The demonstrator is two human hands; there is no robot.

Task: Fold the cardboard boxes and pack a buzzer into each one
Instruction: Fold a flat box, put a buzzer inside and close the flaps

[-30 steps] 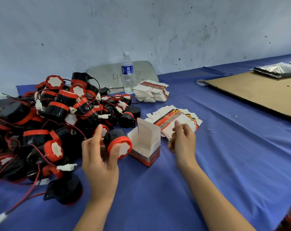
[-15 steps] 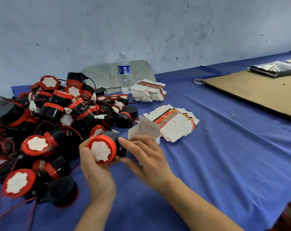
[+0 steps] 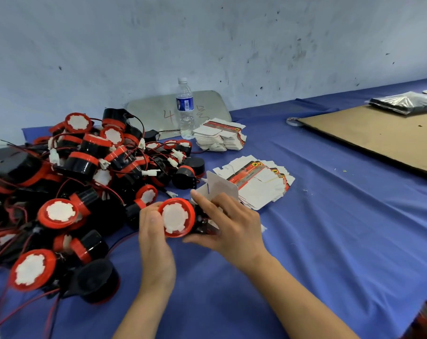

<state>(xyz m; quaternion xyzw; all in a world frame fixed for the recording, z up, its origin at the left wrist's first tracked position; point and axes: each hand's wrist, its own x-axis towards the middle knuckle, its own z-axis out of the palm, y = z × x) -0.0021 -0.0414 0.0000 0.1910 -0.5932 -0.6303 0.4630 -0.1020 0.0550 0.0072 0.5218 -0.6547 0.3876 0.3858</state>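
Observation:
My left hand (image 3: pixel 153 231) grips a black buzzer (image 3: pixel 177 217) with a red rim and white face turned toward me. My right hand (image 3: pixel 229 223) holds the same buzzer's black body from the right, fingers curled over its back. Just behind my right hand stands the folded white cardboard box (image 3: pixel 221 188), its top flap up; its lower part is hidden by my fingers. A large pile of buzzers (image 3: pixel 80 182) with red wires lies to the left. Flat unfolded boxes lie fanned out (image 3: pixel 261 184) behind the folded one, and a second stack (image 3: pixel 219 138) sits further back.
A water bottle (image 3: pixel 185 108) stands before a grey panel (image 3: pixel 156 111) leaning on the wall. A brown cardboard sheet (image 3: pixel 374 135) with a plastic-wrapped pack (image 3: pixel 405 102) lies at the right. A tape roll (image 3: pixel 292 121) sits by its corner. Blue cloth (image 3: pixel 329 228) covers the table.
My left hand lifted a buzzer from the pile and turned its face toward me. My right hand left the flat boxes and came onto the buzzer, in front of the folded box.

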